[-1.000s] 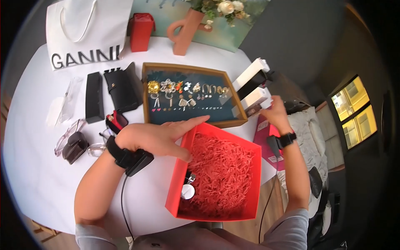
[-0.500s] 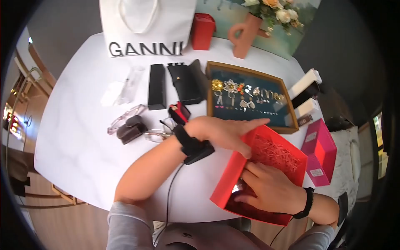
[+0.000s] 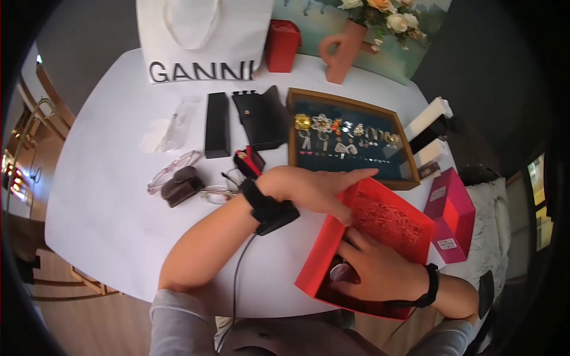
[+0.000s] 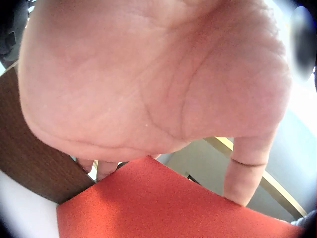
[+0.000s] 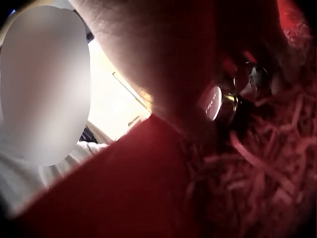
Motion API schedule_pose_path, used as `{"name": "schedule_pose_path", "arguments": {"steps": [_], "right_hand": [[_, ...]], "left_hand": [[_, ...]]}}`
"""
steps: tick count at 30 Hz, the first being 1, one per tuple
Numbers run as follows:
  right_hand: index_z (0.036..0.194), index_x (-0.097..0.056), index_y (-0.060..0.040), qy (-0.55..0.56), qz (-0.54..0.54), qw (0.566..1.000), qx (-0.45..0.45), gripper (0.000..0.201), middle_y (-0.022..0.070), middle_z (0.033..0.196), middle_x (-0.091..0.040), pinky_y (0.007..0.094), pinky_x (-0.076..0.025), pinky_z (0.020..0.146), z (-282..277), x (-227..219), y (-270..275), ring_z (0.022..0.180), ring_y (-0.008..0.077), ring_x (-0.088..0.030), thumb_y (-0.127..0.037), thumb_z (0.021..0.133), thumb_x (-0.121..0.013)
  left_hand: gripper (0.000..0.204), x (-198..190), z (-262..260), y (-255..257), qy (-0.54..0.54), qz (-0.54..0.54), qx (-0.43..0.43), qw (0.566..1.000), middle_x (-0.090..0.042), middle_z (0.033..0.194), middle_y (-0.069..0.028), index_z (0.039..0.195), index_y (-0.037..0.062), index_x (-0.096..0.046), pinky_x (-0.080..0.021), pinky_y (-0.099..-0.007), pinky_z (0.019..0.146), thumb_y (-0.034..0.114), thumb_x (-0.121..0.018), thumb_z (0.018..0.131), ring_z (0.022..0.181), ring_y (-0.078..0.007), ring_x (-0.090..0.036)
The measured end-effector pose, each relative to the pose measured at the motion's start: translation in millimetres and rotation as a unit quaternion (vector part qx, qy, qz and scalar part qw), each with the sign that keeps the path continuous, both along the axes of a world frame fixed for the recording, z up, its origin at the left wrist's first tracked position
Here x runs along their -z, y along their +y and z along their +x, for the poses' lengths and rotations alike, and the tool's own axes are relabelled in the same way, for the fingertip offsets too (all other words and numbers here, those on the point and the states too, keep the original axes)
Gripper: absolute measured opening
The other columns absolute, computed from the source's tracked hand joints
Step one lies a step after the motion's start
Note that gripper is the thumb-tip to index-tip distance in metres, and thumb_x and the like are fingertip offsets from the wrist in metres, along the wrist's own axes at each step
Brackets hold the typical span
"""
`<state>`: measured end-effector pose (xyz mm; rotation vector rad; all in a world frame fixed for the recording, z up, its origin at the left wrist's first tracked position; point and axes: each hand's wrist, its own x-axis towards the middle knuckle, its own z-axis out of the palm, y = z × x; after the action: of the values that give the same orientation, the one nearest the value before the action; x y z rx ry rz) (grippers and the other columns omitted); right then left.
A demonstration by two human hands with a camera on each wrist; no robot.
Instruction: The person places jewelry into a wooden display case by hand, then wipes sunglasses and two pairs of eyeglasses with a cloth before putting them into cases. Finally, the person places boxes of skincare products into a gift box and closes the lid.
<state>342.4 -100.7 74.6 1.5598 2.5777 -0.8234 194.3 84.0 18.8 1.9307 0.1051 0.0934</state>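
Observation:
In the head view my left hand (image 3: 312, 188) rests at the corner of the red box (image 3: 314, 258), index finger straight and thumb on the rim. The left wrist view shows the palm (image 4: 148, 79) over the red wall (image 4: 143, 203). My right hand (image 3: 380, 270) reaches inside the box, its thumb and fingers around a small round-capped item (image 3: 339, 272). In the right wrist view, the item's silver cap (image 5: 213, 103) lies against the hand, beside another shiny round piece (image 5: 251, 80) and above red shredded paper (image 5: 252, 183). The right fingertips are mostly hidden.
A framed jewellery tray (image 3: 350, 175) lies behind the box; a magenta box (image 3: 454, 240) stands at right. Glasses (image 3: 221, 193), a brown case (image 3: 181, 186), a black-and-red pouch (image 3: 249, 161) and black cases (image 3: 217, 124) are at left. A white bag (image 3: 205, 41) stands behind.
My right hand has moved from beside the magenta box into the red box. The head view has turned left. My left hand has stayed at the box corner.

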Motion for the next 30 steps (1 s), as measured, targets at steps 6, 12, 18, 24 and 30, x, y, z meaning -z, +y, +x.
{"name": "schedule_pose_path", "arguments": {"steps": [6, 12, 18, 24, 30], "right_hand": [[0.124, -0.049, -0.0041, 0.254, -0.178, 0.935, 0.171, 0.046, 0.01, 0.127, -0.045, 0.0292, -0.046, 0.086, 43, -30, 4, 0.105, 0.0169, -0.052, -0.019, 0.087, -0.073], [0.106, -0.054, -0.0031, 0.558, -0.137, 0.787, 0.225, 0.062, 0.0132, 0.104, -0.056, 0.0256, -0.041, 0.067, 92, -17, 1, 0.074, 0.0132, -0.051, -0.063, 0.099, -0.04], [0.099, -0.057, -0.0045, 0.619, -0.01, 0.722, 0.307, 0.058, 0.0139, 0.104, -0.062, 0.0256, -0.041, 0.064, 154, -18, 7, 0.068, 0.0123, -0.052, -0.055, 0.105, -0.029], [0.102, -0.06, -0.0034, 0.65, -0.067, 0.698, 0.294, 0.062, 0.0204, 0.118, -0.062, 0.0264, -0.042, 0.065, 156, -3, 2, 0.069, 0.013, -0.052, -0.055, 0.106, -0.027], [0.1, -0.057, -0.0013, 0.67, -0.129, 0.694, 0.232, 0.067, 0.0266, 0.12, -0.06, 0.0275, -0.044, 0.067, 127, -11, -2, 0.066, 0.0151, -0.052, -0.06, 0.103, -0.027]], "left_hand": [[0.102, -5, -2, -1, -0.006, -0.06, 0.024, 0.998, -0.033, 0.157, -0.0217, 0.161, 0.0035, -0.006, -0.026, -0.0314, 0.117, 0.014, -0.07, 0.082, 0.145, -0.0248, -0.031], [0.091, -11, -1, -6, 0.021, -0.053, 0.006, 0.998, -0.038, 0.153, -0.0201, 0.157, 0.0023, -0.015, -0.025, -0.0313, 0.117, 0.013, -0.069, 0.085, 0.145, -0.0238, -0.031], [0.049, -42, -15, -23, 0.1, 0.076, -0.11, 0.986, -0.06, 0.123, -0.0199, 0.132, 0.0026, -0.044, -0.045, -0.0361, 0.098, 0.013, -0.065, 0.088, 0.122, -0.0287, -0.057], [0.047, -43, -5, -38, 0.161, 0.174, -0.16, 0.958, -0.057, 0.111, -0.0206, 0.132, 0.0061, -0.045, -0.046, -0.0434, 0.092, 0.019, -0.059, 0.089, 0.103, -0.0353, -0.057], [0.051, -34, -2, -41, 0.036, 0.261, -0.172, 0.949, -0.054, 0.123, -0.0211, 0.134, 0.0041, -0.047, -0.041, -0.0449, 0.101, 0.015, -0.063, 0.087, 0.116, -0.0373, -0.053]]}}
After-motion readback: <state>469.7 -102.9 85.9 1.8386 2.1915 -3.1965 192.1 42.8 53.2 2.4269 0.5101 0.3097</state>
